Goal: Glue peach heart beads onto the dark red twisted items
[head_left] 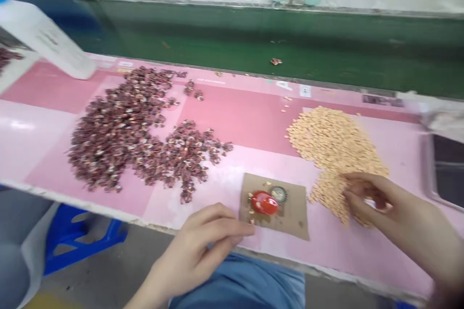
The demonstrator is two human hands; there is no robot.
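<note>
Rests right fingers (366,179), near-pinched with unclear grip, at the tan pieces (331,140) on the right, and half-curled left fingers (223,226), hold unclear, by near cardboard (295,210), perhaps scattering pieces if swept carelessly.

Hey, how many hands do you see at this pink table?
2. The left hand is at the near left corner of the cardboard; the right hand is at the near side of the tan pile. None seem hidden.
</note>
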